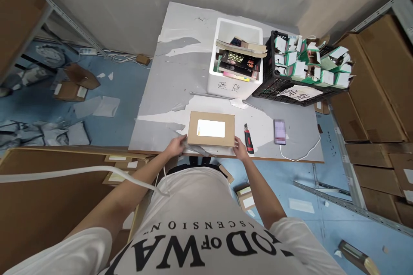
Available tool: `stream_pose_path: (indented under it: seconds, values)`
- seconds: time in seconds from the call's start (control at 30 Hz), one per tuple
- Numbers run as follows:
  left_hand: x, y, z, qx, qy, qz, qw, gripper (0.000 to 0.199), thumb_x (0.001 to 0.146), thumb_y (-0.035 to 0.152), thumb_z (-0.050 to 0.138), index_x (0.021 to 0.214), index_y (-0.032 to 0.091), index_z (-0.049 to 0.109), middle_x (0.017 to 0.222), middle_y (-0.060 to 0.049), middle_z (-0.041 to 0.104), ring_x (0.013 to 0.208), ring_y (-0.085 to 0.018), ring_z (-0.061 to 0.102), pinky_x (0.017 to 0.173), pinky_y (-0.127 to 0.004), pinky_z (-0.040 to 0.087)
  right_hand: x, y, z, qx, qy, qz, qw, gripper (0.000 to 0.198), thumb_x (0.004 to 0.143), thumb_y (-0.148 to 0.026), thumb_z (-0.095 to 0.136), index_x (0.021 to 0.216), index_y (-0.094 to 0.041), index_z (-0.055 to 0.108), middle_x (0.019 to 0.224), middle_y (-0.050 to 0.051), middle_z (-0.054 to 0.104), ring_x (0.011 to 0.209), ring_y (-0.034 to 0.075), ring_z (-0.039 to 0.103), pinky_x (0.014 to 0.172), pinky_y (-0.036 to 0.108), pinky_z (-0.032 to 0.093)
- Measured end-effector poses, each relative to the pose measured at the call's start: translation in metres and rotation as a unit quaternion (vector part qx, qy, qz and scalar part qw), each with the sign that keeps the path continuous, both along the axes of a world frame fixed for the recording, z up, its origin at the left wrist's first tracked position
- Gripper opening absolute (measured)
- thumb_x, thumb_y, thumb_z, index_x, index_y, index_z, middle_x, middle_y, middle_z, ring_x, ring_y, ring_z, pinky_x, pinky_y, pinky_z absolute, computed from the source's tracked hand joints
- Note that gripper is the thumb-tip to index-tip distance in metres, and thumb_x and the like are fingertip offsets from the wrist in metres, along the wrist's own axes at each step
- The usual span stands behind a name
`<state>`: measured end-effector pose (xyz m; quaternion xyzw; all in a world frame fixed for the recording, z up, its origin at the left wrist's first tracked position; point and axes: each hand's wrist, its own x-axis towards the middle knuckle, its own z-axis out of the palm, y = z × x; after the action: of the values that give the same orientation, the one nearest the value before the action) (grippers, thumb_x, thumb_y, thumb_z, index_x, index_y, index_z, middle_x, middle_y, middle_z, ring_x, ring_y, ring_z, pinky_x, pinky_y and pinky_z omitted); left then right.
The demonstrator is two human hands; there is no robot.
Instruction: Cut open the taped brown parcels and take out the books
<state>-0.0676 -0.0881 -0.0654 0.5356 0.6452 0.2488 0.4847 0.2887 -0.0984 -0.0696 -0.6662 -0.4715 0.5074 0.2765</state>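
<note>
A closed brown cardboard box [211,141] with a white label [211,129] on top is at the front edge of the table, held between my two hands. My left hand [176,146] grips its lower left corner, the fingertips partly hidden by the box. At the opposite lower corner, my right hand [239,148] is closed on the side, and its fingers are also partly hidden. Just right of the box lies a red and black utility knife [248,139], apart from my right hand.
On the worn grey table [174,77] stand a white foam bin [234,84] of books and a black crate [274,88] of green-and-white cartons. A phone [279,132] with a white cable lies at right. A large open carton [58,206] flanks my left; stacked boxes [371,154] are at right.
</note>
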Motion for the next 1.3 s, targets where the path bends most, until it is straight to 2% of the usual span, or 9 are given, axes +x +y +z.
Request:
stream_pose_path:
  seconds: [0.07, 0.23, 0.43, 0.6, 0.73, 0.87, 1.1, 1.23, 1.3]
  values:
    - [0.000, -0.009, -0.003, -0.004, 0.004, -0.046, 0.999, 0.056, 0.064, 0.044, 0.067, 0.112, 0.017, 0.066, 0.101, -0.008, 0.073, 0.097, -0.028, 0.065, 0.084, -0.036, 0.050, -0.004, -0.008, -0.005, 0.005, 0.008, 0.031, 0.999, 0.065, 0.063, -0.021, 0.062, 0.127, -0.023, 0.048, 0.131, 0.009, 0.055, 0.112, 0.022, 0.056, 0.098, 0.042, 0.043]
    - [0.006, -0.012, -0.008, 0.016, 0.042, -0.115, 0.992, 0.051, 0.074, 0.048, 0.056, 0.113, 0.017, 0.065, 0.104, -0.008, 0.072, 0.094, -0.028, 0.064, 0.085, -0.037, 0.048, -0.018, -0.011, -0.005, 0.007, 0.057, 0.013, 0.998, 0.049, 0.067, -0.026, 0.062, 0.114, -0.019, 0.051, 0.118, 0.010, 0.061, 0.111, 0.023, 0.056, 0.097, 0.041, 0.045]
    - [0.008, -0.005, 0.022, 0.061, 0.094, -0.087, 0.990, 0.047, 0.083, 0.053, 0.044, 0.095, 0.015, 0.069, 0.080, -0.005, 0.071, 0.072, -0.020, 0.060, 0.068, -0.028, 0.044, -0.017, -0.003, 0.027, 0.056, 0.102, 0.047, 0.992, 0.041, 0.073, -0.042, 0.061, 0.106, -0.022, 0.050, 0.111, 0.009, 0.062, 0.107, 0.021, 0.057, 0.095, 0.038, 0.045]
    - [0.015, 0.013, 0.062, 0.095, 0.180, -0.042, 0.978, 0.052, 0.086, 0.055, 0.039, 0.083, 0.014, 0.072, 0.066, -0.005, 0.066, 0.064, -0.017, 0.055, 0.059, -0.025, 0.034, -0.014, 0.016, 0.067, 0.082, -0.039, 0.067, 0.994, 0.033, 0.082, -0.052, 0.047, 0.090, -0.021, 0.051, 0.092, 0.007, 0.064, 0.089, 0.021, 0.059, 0.080, 0.034, 0.046]
    - [0.019, 0.030, 0.078, 0.100, 0.246, -0.015, 0.964, 0.058, 0.086, 0.059, 0.039, 0.067, 0.015, 0.072, 0.059, -0.007, 0.064, 0.062, -0.017, 0.055, 0.057, -0.027, 0.029, -0.014, 0.030, 0.082, 0.056, -0.158, 0.096, 0.981, 0.039, 0.086, -0.058, 0.036, 0.081, -0.022, 0.048, 0.080, 0.005, 0.061, 0.075, 0.022, 0.056, 0.068, 0.032, 0.041]
    - [0.021, 0.042, 0.074, 0.068, 0.266, -0.016, 0.961, 0.059, 0.085, 0.062, 0.039, 0.062, 0.017, 0.070, 0.059, -0.009, 0.064, 0.061, -0.020, 0.056, 0.055, -0.028, 0.027, -0.017, 0.038, 0.077, 0.025, -0.191, 0.109, 0.975, 0.042, 0.086, -0.061, 0.032, 0.074, -0.023, 0.045, 0.071, 0.003, 0.058, 0.069, 0.021, 0.054, 0.064, 0.030, 0.038]
    - [0.021, 0.053, 0.066, 0.069, 0.265, -0.007, 0.962, 0.057, 0.083, 0.063, 0.041, 0.060, 0.018, 0.069, 0.061, -0.010, 0.066, 0.064, -0.021, 0.058, 0.056, -0.029, 0.027, -0.018, 0.047, 0.065, 0.006, -0.153, 0.086, 0.984, 0.045, 0.083, -0.067, 0.037, 0.072, -0.024, 0.044, 0.065, -0.001, 0.054, 0.066, 0.018, 0.051, 0.065, 0.030, 0.040]
    - [0.021, 0.052, 0.067, 0.067, 0.256, 0.003, 0.964, 0.057, 0.083, 0.062, 0.042, 0.062, 0.017, 0.069, 0.061, -0.009, 0.065, 0.063, -0.019, 0.055, 0.056, -0.028, 0.027, -0.003, 0.048, 0.053, -0.037, -0.053, 0.067, 0.996, 0.048, 0.083, -0.067, 0.036, 0.085, -0.022, 0.052, 0.078, 0.001, 0.059, 0.073, 0.017, 0.056, 0.070, 0.029, 0.045]
    - [0.022, 0.051, 0.068, 0.063, 0.245, 0.011, 0.967, 0.058, 0.082, 0.063, 0.042, 0.061, 0.016, 0.068, 0.059, -0.007, 0.064, 0.061, -0.018, 0.054, 0.056, -0.027, 0.029, 0.012, 0.046, 0.044, -0.045, -0.051, 0.019, 0.998, 0.049, 0.086, -0.063, 0.032, 0.097, -0.021, 0.054, 0.093, 0.005, 0.062, 0.083, 0.018, 0.059, 0.076, 0.030, 0.046]
